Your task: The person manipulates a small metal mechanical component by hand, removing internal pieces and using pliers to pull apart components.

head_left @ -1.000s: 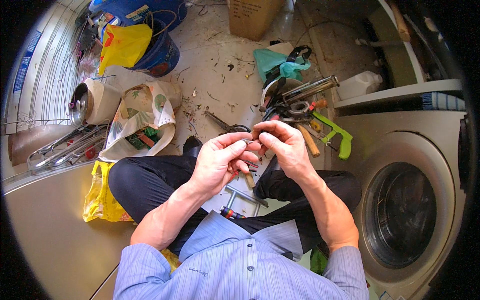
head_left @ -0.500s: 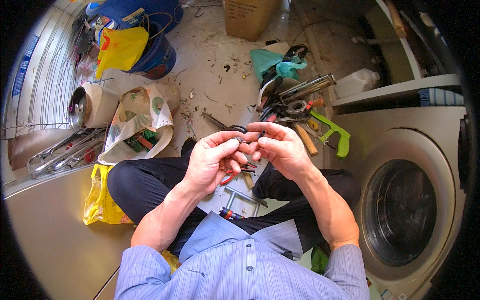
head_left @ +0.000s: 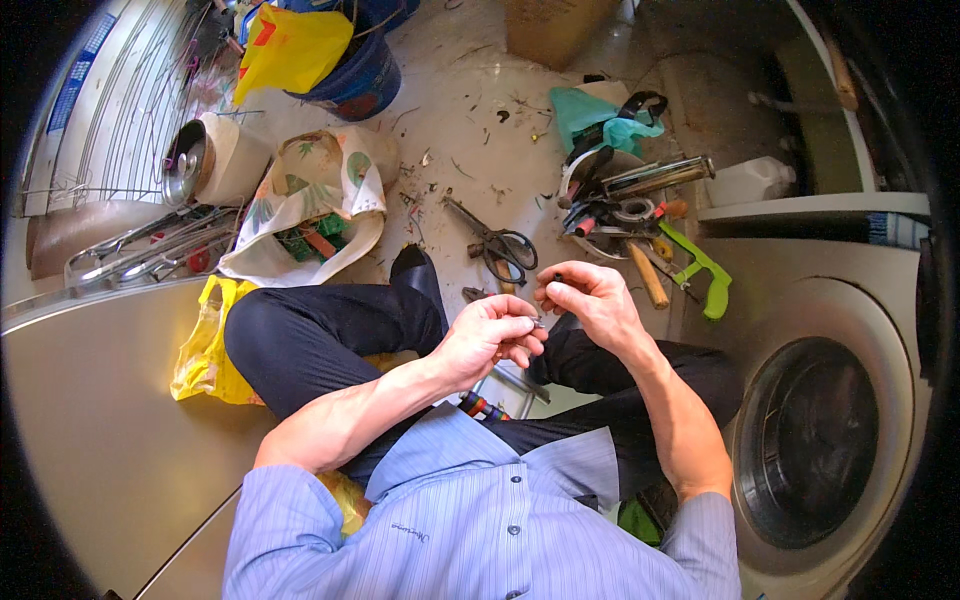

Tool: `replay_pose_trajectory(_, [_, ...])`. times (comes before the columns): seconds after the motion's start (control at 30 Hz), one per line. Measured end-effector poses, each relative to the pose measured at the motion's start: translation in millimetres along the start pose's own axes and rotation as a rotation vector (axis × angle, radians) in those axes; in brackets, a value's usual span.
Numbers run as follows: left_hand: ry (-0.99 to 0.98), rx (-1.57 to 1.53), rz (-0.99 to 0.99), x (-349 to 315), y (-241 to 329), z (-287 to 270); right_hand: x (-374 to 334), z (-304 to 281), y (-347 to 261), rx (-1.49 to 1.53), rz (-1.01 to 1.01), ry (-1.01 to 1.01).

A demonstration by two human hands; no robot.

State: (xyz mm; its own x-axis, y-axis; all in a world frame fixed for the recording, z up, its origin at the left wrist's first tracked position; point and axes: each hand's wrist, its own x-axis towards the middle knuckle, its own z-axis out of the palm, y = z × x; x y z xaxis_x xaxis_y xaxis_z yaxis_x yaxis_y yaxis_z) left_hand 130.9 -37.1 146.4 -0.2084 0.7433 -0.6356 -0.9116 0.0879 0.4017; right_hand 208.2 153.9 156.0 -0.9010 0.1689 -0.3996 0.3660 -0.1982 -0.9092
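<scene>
Over my crossed legs, both hands are raised and a little apart. My left hand point(head_left: 492, 338) pinches a small dark metal piece point(head_left: 538, 323) between thumb and fingertips; its kind is too small to tell. Slightly farther off and to the right, my right hand point(head_left: 597, 305) is closed in a pinch on a small black piece point(head_left: 557, 278), also too small to name. On the floor just beyond my hands lie black-handled scissors point(head_left: 497, 246). Below the hands, a striped-handled tool point(head_left: 483, 406) and a grey metal bar show partly between my legs.
To the right lie heaped tools, a wooden handle point(head_left: 648, 275) and a lime-green handle point(head_left: 708, 270), with a teal bag point(head_left: 600, 125) behind. A washing machine point(head_left: 720, 400) stands at my right. At left are a patterned bag point(head_left: 355, 215), a blue bucket point(head_left: 365, 80) and metal racks.
My hands have drawn apart; the right is now farther out than the left, each with a small piece. The view has shifted, and the scissors now show uncovered.
</scene>
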Motion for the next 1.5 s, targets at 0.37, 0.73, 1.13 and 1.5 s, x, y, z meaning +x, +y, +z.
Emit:
replay_pose_trajectory(0.37, [0.006, -0.007, 0.014, -8, -8, -7, -38, 47, 24, -0.225, -0.231, 0.132])
replay_pose_trajectory(0.73, [-0.214, -0.213, 0.008, -42, -20, 3, -77, 66, 20, -0.191, -0.351, 0.209])
replay_pose_trajectory(1.13, [0.185, -0.068, 0.258, -35, 35, -26, -74, -31, -71, -0.067, -0.403, 0.375])
replay_pose_trajectory(1.5, [0.453, -0.001, 0.217, 119, 31, -102, 39, -56, -51, -0.501, -0.326, 0.338])
